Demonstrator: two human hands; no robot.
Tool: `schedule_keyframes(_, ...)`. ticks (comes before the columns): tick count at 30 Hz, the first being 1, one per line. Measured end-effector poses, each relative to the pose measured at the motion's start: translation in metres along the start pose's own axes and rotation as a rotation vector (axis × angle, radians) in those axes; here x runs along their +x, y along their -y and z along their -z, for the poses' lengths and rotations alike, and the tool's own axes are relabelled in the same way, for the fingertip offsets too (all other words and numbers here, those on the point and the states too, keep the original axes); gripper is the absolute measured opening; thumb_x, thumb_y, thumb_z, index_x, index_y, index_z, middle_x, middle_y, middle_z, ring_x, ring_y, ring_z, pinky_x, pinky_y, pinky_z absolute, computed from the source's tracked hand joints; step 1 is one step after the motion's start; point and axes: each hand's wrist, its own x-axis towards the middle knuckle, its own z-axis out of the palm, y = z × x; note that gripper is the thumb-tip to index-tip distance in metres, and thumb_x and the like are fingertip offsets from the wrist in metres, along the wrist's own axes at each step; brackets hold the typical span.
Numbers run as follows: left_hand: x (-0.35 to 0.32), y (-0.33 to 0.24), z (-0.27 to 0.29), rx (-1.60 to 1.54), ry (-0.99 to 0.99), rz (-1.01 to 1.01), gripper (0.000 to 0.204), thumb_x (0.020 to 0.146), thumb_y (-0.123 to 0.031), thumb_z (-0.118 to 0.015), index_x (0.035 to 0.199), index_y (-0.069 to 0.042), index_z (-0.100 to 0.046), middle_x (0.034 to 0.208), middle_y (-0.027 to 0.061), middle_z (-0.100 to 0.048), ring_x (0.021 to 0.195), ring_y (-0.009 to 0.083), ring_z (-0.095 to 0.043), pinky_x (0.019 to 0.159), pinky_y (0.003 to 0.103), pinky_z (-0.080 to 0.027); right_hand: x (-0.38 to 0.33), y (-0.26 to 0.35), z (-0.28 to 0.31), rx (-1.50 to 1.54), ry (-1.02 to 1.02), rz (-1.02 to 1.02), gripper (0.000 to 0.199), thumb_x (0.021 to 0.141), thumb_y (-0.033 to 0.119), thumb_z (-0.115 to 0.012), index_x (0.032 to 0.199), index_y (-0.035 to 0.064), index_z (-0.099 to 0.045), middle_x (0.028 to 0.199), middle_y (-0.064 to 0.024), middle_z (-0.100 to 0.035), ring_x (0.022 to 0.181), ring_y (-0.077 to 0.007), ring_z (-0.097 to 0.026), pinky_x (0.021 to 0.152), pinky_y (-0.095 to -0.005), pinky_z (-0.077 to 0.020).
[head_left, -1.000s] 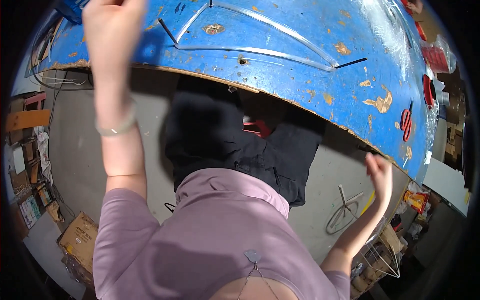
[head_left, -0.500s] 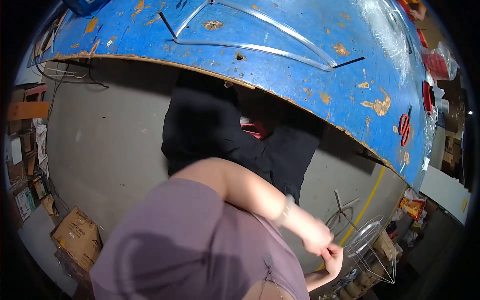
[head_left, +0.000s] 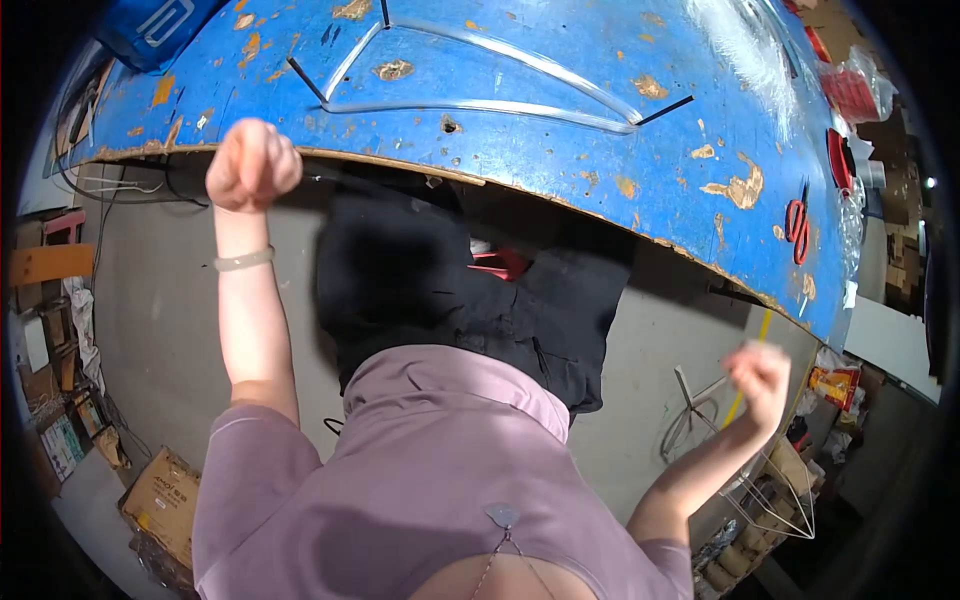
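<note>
My left hand (head_left: pixel 252 168) is raised at the table's front edge, its fingers curled into a fist. Whatever it may hold is hidden. Far to the right, my right hand (head_left: pixel 760 382) hangs beside the table, slightly blurred, with its fingers bent closed; nothing in it can be made out. On the blue table (head_left: pixel 560 165) lies a long, narrow frame of clear tubing (head_left: pixel 480 104). Short black rods (head_left: pixel 667 110) stick out at its corners. Neither hand touches the frame.
Red-handled scissors (head_left: pixel 797 232) lie near the table's right edge, by crumpled clear plastic film (head_left: pixel 745 50). A blue bag (head_left: pixel 155 30) is at the far left. A cardboard box (head_left: pixel 165 505) stands on the floor, lower left; a wire frame (head_left: pixel 790 500) is at lower right.
My hands were together at the lower right and have moved apart. The left swung up and left to the table edge; the right rose to the right. The view shifted slightly.
</note>
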Motion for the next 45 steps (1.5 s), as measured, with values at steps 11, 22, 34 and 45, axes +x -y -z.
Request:
schedule_keyframes(11, 0.099, -0.053, 0.059, 0.059, -0.459, 0.234, 0.02, 0.085, -0.015, -0.047, 0.096, 0.001, -0.054, 0.066, 0.0011, -0.048, 0.057, 0.0074, -0.045, 0.052, 0.019, -0.036, 0.228, 0.045, 0.019, 0.215, -0.56, 0.252, 0.026, 0.082, 0.028, -0.058, 0.086, 0.003, -0.064, 0.059, 0.0064, -0.04, 0.052, -0.003, -0.032, 0.046, -0.018, -0.0216)
schedule_keyframes(22, 0.107, -0.05, -0.065, 1.825, -0.782, -0.15, 0.021, 0.078, -0.009, -0.057, 0.096, 0.001, -0.059, 0.077, 0.004, -0.058, 0.065, 0.0092, -0.053, 0.056, 0.021, -0.042, 0.085, -0.014, -0.01, -0.321, -0.176, -0.495, 0.038, 0.082, 0.035, -0.057, 0.056, 0.0087, -0.051, 0.048, 0.0069, -0.038, 0.046, -0.0024, -0.033, 0.041, -0.0208, -0.0222)
schedule_keyframes(34, 0.084, 0.268, -0.352, 0.857, 0.58, 0.107, 0.027, 0.071, -0.024, -0.057, 0.079, 0.001, -0.056, 0.079, 0.0109, -0.058, 0.078, 0.0238, -0.056, 0.059, 0.038, -0.044, -0.168, -0.014, -0.106, 0.144, -0.777, -0.621, 0.024, 0.08, 0.021, -0.06, 0.071, -0.0011, -0.061, 0.065, -0.0044, -0.058, 0.059, -0.0097, -0.053, 0.055, -0.0242, -0.0418)
schedule_keyframes(45, 0.085, 0.108, -0.136, -0.215, 0.585, 0.923, 0.023, 0.084, -0.012, -0.047, 0.072, 0.004, -0.06, 0.066, 0.0078, -0.059, 0.06, 0.0135, -0.054, 0.057, 0.026, -0.041, -0.191, -0.005, -0.041, 0.231, -0.178, -0.454, 0.034, 0.073, 0.031, -0.066, 0.065, -0.0023, -0.06, 0.058, -0.0057, -0.055, 0.05, -0.0118, -0.048, 0.046, -0.0234, -0.0355)
